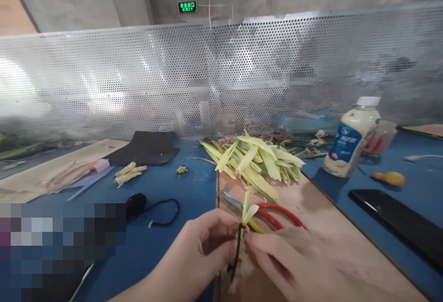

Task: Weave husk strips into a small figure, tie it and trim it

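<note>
perforated screen [242,67] stands beyond the fingers [221,217]. left hand [204,242] and right hand [280,253] pinch a pale green strip [246,206] and black cord [236,257], scissors [271,219] just past them

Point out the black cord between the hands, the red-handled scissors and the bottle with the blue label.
Black cord [237,251]: head view, on its hanging length.
Red-handled scissors [271,219]: head view, on a red handle.
Bottle [346,143]: head view, on its blue label.

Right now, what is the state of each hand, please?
Left hand: closed, holding the leaf strip with black cord.
Right hand: closed, pinching the same leaf strip.
</note>
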### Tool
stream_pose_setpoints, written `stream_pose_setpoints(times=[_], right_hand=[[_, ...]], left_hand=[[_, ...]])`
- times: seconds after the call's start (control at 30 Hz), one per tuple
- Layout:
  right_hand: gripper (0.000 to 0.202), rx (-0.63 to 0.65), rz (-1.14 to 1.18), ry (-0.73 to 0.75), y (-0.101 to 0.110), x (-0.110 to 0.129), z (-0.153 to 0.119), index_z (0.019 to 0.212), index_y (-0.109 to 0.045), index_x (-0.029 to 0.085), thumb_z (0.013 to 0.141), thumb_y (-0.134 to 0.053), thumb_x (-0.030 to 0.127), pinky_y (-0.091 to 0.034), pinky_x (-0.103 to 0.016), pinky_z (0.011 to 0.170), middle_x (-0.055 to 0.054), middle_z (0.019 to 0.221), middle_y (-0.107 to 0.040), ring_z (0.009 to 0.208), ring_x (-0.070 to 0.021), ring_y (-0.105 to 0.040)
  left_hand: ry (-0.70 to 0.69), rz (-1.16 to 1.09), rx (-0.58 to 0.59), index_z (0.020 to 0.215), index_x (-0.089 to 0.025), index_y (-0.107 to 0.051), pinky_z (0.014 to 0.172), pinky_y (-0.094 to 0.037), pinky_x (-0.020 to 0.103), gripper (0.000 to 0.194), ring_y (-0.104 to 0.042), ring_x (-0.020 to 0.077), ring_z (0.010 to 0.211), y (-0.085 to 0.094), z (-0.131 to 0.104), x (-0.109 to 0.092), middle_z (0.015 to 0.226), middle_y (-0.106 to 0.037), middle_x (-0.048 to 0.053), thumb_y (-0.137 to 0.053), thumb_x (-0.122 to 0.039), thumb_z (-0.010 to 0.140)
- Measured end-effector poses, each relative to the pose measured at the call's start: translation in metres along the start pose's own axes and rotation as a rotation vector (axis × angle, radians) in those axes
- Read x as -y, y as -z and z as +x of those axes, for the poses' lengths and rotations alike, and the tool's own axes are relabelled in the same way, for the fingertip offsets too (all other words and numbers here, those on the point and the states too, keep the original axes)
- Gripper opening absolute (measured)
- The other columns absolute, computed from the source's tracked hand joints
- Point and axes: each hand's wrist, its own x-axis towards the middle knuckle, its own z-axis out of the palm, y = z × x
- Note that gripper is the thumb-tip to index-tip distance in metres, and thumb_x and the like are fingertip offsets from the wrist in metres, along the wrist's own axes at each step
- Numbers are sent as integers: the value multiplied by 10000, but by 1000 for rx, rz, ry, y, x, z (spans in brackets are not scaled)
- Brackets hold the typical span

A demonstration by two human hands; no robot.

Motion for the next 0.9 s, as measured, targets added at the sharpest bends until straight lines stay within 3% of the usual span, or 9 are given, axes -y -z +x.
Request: stream_pose_setpoints(times=[0.2, 0.47, 0.63, 0.73, 0.9], right_hand=[[284, 37, 103, 73, -6, -9, -6, 951, -573, 207, 917, -310, 309, -342, -233, 427, 30, 551, -591, 470, -107, -529], [353, 0, 44, -7, -3, -6, 2, 787, -569, 213, 943, -254, 245, -353, -209, 455, 34, 574, -614, 477, -85, -547], [248, 89, 93, -84, -4, 0, -2, 820, -572, 212, 886, -336, 172, -401, -192, 517, 21, 634, -640, 545, -92, -586], [178, 162, 211, -243, -2, 6, 0, 846, -559, 210, 847, -384, 177, -388, -195, 486, 31, 591, -611, 488, -93, -550], [204, 165, 543, -732, 4, 13, 16, 831, -540, 180, 826, -457, 367, -329, -167, 422, 37, 516, -480, 456, -75, -451]], left_hand=[[12, -6, 11, 824, -165, -572, 625, -388, 177, 86, -553, 81, 688, 3, 2, 4, 714, -622, -36, -614, -167, 749], [68, -43, 23, 796, -165, -570, 651, -410, 204, 84, -557, 87, 668, 4, 5, 3, 732, -637, -25, -597, -120, 730], [81, -58, 15, 784, -163, -562, 675, -427, 235, 61, -587, 107, 684, 5, 4, 5, 749, -655, -7, -606, -157, 741], [95, -100, 27, 779, -158, -567, 655, -433, 232, 117, -597, 114, 685, 4, 6, 5, 728, -662, -2, -651, -219, 725], [112, -180, 33, 780, -143, -606, 654, -440, 240, 196, -598, 111, 661, 5, 9, 3, 737, -678, 9, -717, -255, 663]])
